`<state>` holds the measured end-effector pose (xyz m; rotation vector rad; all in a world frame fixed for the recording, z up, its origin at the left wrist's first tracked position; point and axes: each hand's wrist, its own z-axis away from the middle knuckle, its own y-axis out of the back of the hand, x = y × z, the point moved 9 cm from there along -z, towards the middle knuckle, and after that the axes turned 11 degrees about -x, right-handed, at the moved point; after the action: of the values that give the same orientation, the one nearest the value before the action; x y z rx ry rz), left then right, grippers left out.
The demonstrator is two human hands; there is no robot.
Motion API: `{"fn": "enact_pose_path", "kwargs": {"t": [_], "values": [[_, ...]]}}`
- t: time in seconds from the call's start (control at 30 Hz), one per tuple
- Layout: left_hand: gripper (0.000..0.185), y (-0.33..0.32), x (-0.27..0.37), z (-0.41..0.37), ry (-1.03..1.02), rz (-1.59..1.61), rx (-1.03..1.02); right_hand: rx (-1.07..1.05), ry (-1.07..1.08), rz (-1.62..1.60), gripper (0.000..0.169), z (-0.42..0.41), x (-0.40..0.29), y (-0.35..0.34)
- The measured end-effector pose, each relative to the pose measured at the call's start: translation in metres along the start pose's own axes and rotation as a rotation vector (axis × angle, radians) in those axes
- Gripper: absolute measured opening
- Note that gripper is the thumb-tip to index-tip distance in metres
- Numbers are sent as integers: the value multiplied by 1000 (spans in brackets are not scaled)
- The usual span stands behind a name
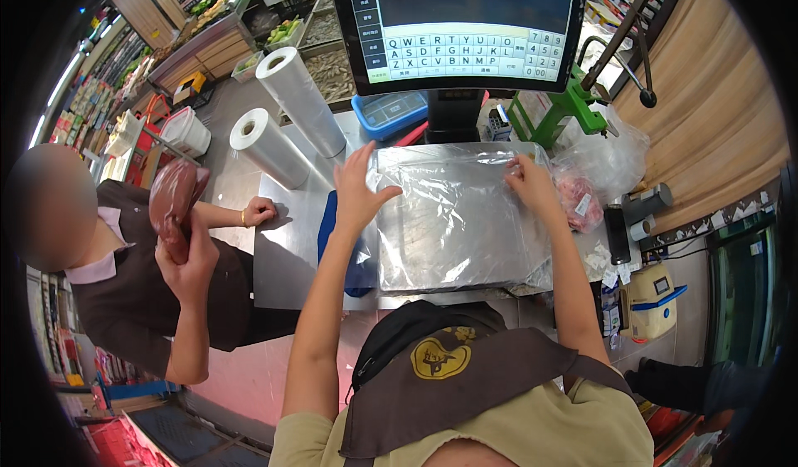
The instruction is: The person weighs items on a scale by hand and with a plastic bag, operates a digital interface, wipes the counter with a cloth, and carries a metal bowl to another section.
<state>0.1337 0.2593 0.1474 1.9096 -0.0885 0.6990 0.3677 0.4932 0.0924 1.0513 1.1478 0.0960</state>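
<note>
A steel weighing plate [461, 224] lies before me, covered by a wrinkled sheet of clear plastic film [436, 196]. My left hand [361, 186] is at the plate's left edge, thumb and fingers spread apart with nothing gripped. Over the far right part, my right hand [531, 181] has its fingers curled, pinching the film near its upper right corner. Behind the plate stands a touchscreen [461, 24] showing an on-screen keyboard. Dark blue cloth or plastic [330, 224] shows under my left forearm.
At left, a co-worker holds up a piece of dark red raw meat [174, 199]; their other hand [257, 211] rests on the steel table [280, 280]. Two plastic bag rolls [268, 149] stand nearby. Bagged meat [578, 200], a green metal device [555, 115] and a black phone-like object [617, 233] are at right.
</note>
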Motion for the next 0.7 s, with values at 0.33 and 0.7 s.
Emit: {"fn": "enact_pose_path", "kwargs": {"t": [0.33,0.7], "values": [[59,-80,-96,184,795,1021,136,67,-44,-205,67,37,15,-26],[15,-84,-77,190,765,1148,337,-60,-18,-9,59,63,-4,-28]]}}
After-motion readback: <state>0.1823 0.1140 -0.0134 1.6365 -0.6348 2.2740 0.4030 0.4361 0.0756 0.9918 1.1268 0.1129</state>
